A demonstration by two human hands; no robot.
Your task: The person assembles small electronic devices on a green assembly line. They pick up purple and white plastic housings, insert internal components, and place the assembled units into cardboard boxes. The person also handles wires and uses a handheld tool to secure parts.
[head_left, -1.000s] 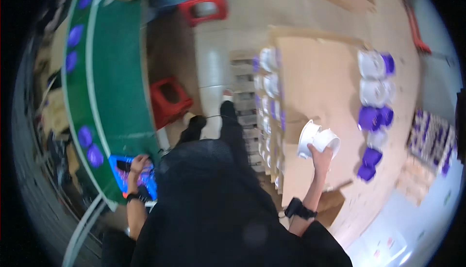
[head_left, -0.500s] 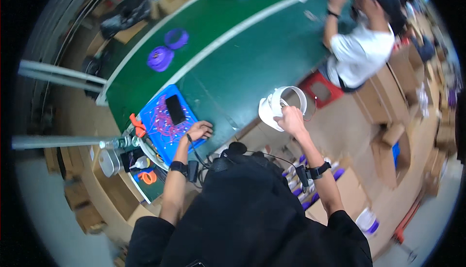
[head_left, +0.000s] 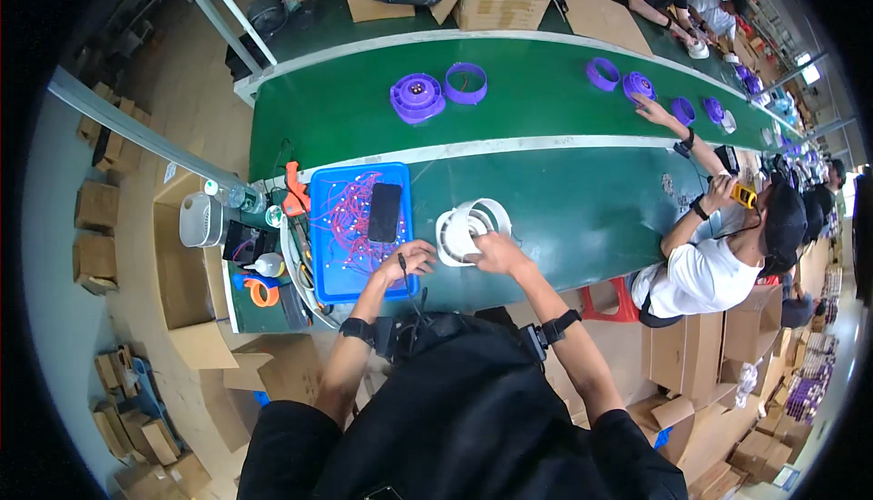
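A round white plastic housing with a ring-shaped wall is at the near edge of the green worktable. My right hand grips its near side, fingers closed over the rim. Left of it, my left hand is over the right edge of a blue tray, fingers stretched loosely toward the housing and holding nothing. Pink wires with small white ends lie in the tray, with a black phone on top of them.
Purple round housings and purple rings stand on the green belt beyond. Left of the tray are an orange glue gun, a bottle and an orange tape roll. At right, a co-worker holds a yellow tool.
My view has swung right-side up over the table. The white housing, in my right hand, has come from beyond the table's edge onto the table, closer to my left hand.
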